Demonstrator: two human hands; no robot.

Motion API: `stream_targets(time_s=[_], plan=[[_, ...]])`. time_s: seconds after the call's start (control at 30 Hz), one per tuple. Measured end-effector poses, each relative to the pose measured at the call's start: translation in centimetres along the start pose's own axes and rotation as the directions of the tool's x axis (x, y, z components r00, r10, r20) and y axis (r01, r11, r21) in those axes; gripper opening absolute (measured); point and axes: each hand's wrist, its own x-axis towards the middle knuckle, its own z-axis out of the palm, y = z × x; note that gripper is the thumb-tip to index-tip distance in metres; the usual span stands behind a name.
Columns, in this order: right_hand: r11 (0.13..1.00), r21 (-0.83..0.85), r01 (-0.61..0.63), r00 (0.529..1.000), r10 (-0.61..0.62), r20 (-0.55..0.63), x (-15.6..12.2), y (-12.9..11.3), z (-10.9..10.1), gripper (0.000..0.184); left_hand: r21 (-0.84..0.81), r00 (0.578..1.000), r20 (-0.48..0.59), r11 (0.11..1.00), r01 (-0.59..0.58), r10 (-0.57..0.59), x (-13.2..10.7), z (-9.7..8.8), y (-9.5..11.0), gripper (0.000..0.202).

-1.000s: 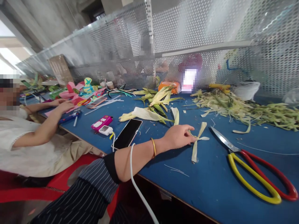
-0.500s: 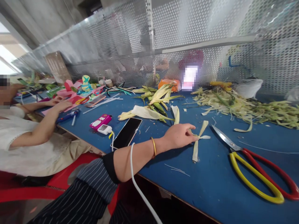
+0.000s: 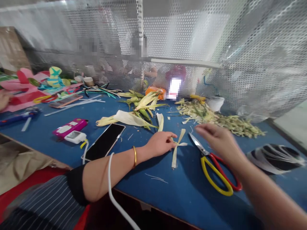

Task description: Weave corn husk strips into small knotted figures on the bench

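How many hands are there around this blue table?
3: the wearer's left hand at the crossed husk strips, the right hand near the large scissors, and another person's hand, cut off at the left edge. More may be hidden behind the mesh panel.

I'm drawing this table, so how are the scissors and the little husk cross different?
The scissors have shiny metal blades with red and yellow handles; the husk cross is all pale and leafy. The scissors are bigger than the visible part of the cross. The left hand has its fingers on one end of the cross, while nothing grips the scissors' handles. Both are on the blue table.
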Motion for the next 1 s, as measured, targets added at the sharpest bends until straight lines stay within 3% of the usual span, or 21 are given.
stream_targets(time_s=[0.07,0.17,0.27,0.37,0.47,0.6,0.83,1.0], plan=[[0.991,-0.135,0.022,0.990,-0.002,0.144,-0.5,0.7,1.0,0.015,-0.044,1.000,-0.030,0.999,-0.004,0.003,-0.1,0.1,0.1,0.033],[0.938,-0.270,0.217,0.946,-0.135,0.294,-1.6,1.0,3.0,0.011,-0.129,0.998,-0.053,0.991,0.021,-0.028,-0.1,0.3,0.3,0.028],[0.895,-0.305,0.326,0.929,-0.243,0.278,-2.4,0.9,3.9,0.016,-0.252,0.996,-0.045,0.965,0.070,-0.083,-0.1,0.3,0.6,0.025],[0.901,-0.277,0.333,0.934,-0.275,0.228,-2.6,0.8,3.9,0.018,-0.355,0.992,0.015,0.927,0.120,-0.123,-0.1,0.4,0.8,0.026],[0.897,-0.272,0.349,0.929,-0.292,0.228,-2.7,0.8,3.7,0.018,-0.400,0.990,0.049,0.906,0.139,-0.130,-0.1,0.4,0.7,0.030],[0.873,-0.286,0.395,0.906,-0.317,0.281,-2.7,0.5,3.8,0.022,-0.402,0.992,0.075,0.907,0.126,-0.105,-0.1,0.5,0.5,0.016],[0.880,-0.295,0.373,0.914,-0.292,0.282,-2.8,-0.1,3.8,0.025,-0.294,0.993,-0.025,0.950,0.105,-0.117,0.1,0.5,0.4,0.014],[0.975,-0.138,0.175,0.957,-0.135,0.258,-2.6,-0.1,3.5,0.029,-0.450,0.973,0.087,0.863,0.229,-0.213,-0.2,0.0,1.1,0.016]])
